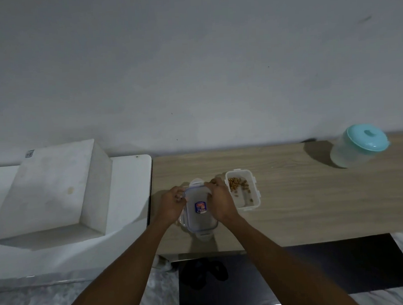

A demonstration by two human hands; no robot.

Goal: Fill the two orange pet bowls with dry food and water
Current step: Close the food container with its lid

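A clear plastic lid with a blue seal and a small sticker lies on the wooden table near its left end. My left hand grips the lid's left edge, fingers curled at a clip. My right hand grips its right edge. Right beside my right hand stands an open clear container holding some brown dry food at its far end. No orange pet bowls are in view.
A clear jug with a turquoise lid stands at the table's far right. A white counter with a white box adjoins the table on the left. A dark mat and dark sandals lie on the floor.
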